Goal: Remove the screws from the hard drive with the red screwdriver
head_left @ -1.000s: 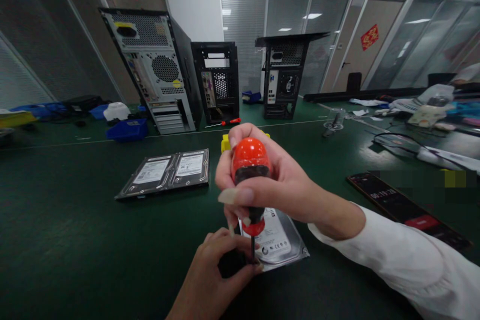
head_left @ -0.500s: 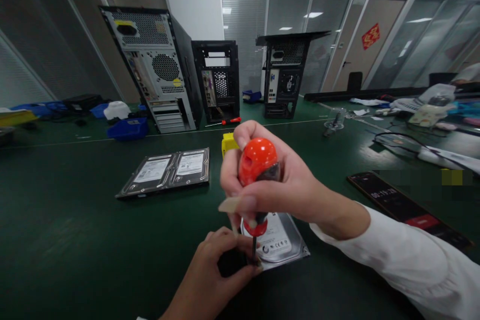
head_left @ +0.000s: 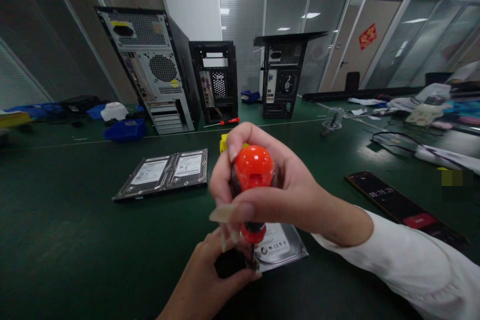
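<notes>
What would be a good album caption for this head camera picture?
Right hand grips a red screwdriver upright over a hard drive steadied by the left hand on a green table.

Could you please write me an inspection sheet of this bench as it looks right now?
Surface: dark green bench.
Job's things: hard drive lying flat; red screwdriver upright, tip at the drive's near left corner.
Clutter: two drives side by side, phone, blue bin, small red screwdriver.
Hands: right hand wraps the screwdriver handle; left hand at the tip.
Cables: black cable at right.
Surroundings: three PC cases at the back, glass partitions behind.
</notes>
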A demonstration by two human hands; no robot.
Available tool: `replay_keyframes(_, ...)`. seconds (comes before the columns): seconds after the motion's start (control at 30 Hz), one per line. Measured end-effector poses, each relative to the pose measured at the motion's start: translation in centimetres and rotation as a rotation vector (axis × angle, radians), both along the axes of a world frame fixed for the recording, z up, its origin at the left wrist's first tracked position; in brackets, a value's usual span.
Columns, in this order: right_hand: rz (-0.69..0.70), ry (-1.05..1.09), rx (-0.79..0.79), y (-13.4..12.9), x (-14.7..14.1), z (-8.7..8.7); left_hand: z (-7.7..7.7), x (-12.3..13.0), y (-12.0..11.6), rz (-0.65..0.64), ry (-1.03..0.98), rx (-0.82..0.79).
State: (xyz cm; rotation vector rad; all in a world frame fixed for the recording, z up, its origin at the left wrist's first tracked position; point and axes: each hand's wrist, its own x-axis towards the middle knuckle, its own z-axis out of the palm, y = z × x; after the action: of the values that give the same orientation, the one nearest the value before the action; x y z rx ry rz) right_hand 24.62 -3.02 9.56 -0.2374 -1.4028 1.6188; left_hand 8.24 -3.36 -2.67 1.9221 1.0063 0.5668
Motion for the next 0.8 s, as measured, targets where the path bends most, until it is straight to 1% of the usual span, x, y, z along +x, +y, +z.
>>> replay_keyframes(0.1, -0.036, -0.007, 0.037, 0.4, -0.2, -0.3, 0.2, 0.0, 0.2, -0.032, -0.002, -0.027)
replay_keyframes(0.23, 0.063, -0.065, 0.077, 0.8, 0.0, 0.1, 0.4, 0.0, 0.4, -0.027, -0.015, -0.006)
replay_keyframes(0.3, 0.08, -0.106, 0.065, 0.6, 0.3, 0.6, 0.1, -0.1, 0.5, -0.012, -0.027, 0.025)
replay_keyframes(0.4, 0.069, -0.136, 0.091, 0.1, 0.7, 1.0, -0.6, -0.4, 0.6, 0.004, -0.038, 0.082)
replay_keyframes(0.53, 0.033, -0.145, 0.119, -0.2, 0.8, 0.9, -1.0, -0.5, 0.6, 0.018, -0.028, 0.187)
replay_keyframes(0.63, -0.003, -0.129, 0.158, 0.1, 0.5, 0.5, -0.6, -0.2, 0.5, 0.003, -0.033, 0.237)
replay_keyframes(0.73, -0.047, -0.133, 0.24, 0.5, 0.2, 0.3, 0.2, 0.2, 0.5, -0.061, -0.044, 0.18)
replay_keyframes(0.8, -0.028, -0.154, 0.242, 0.7, 0.1, 0.4, 0.5, 0.3, 0.6, -0.073, -0.031, 0.161)
